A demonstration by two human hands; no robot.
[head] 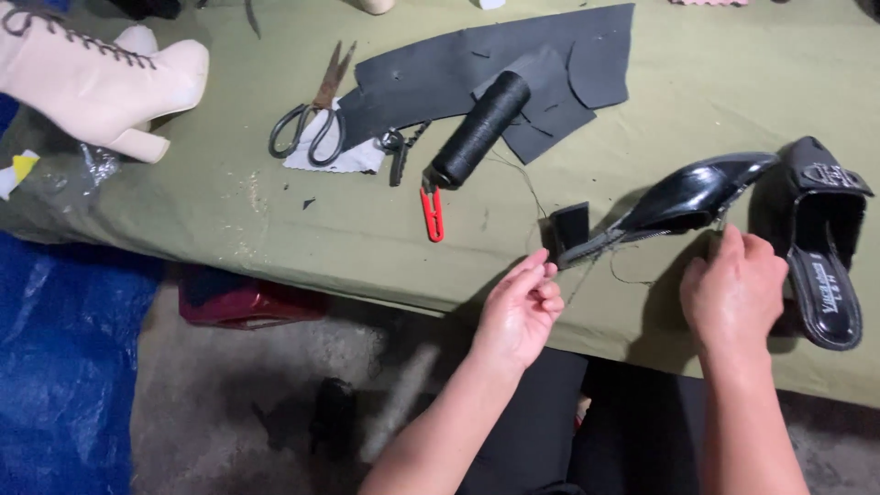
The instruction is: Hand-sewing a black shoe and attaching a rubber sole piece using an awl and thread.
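Shoe [689,196] lay between hands, just above them. Left hand [521,310] pinched thread [587,266] beside heel end; right hand [733,293] gripped shoe's underside, fingers curled.

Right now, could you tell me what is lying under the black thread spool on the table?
The thread spool rests on dark grey sheet pieces spread over the green cloth. What lies beneath those pieces is covered.

That pointed black shoe [697,197] is looking glossy, like patent leather, sitting at 3 o'clock on matt olive cloth [229,211]; scissors [316,115] at 11 o'clock are showing dull metal.
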